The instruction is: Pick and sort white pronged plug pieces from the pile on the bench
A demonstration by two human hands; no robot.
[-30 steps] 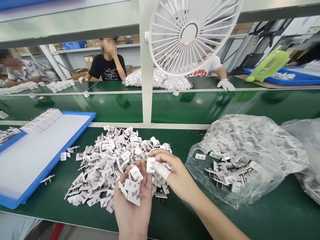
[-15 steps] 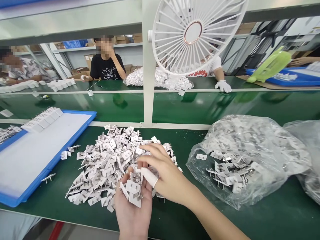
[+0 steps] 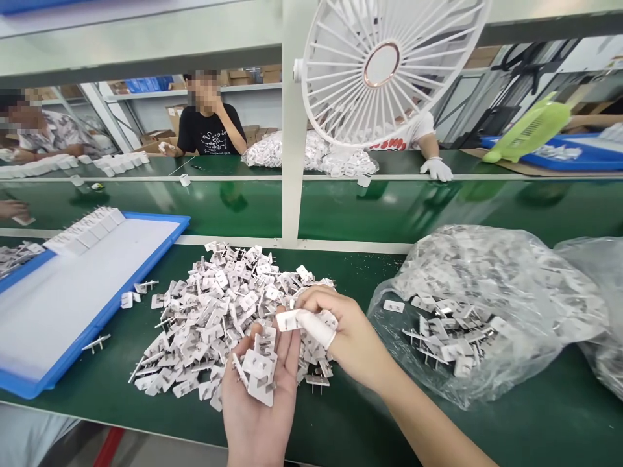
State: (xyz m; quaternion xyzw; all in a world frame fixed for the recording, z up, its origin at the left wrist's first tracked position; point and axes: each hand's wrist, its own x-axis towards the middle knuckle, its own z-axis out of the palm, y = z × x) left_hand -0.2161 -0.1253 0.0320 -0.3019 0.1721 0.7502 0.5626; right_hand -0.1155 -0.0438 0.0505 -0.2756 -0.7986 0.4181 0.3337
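My left hand (image 3: 257,408) is held palm up at the near edge of the green table (image 3: 341,421), cradling a small stack of white plug parts (image 3: 257,371) with metal prongs. My right hand (image 3: 341,337), with a white cot on the thumb, pinches one white plug part (image 3: 287,319) just above the left fingertips. Both hands hover over the near side of a big loose pile of the same plug parts (image 3: 219,311).
A blue tray (image 3: 73,292) with a row of parts lies at the left. Clear plastic bags of parts (image 3: 477,305) sit at the right. A white fan (image 3: 384,65) hangs on a post. Other people sit across the conveyor, one with a gloved hand (image 3: 437,168).
My right hand dipped its fingers into the pile, then drew back with a fresh plug part pinched above my left hand. The left hand stayed put with its stack.
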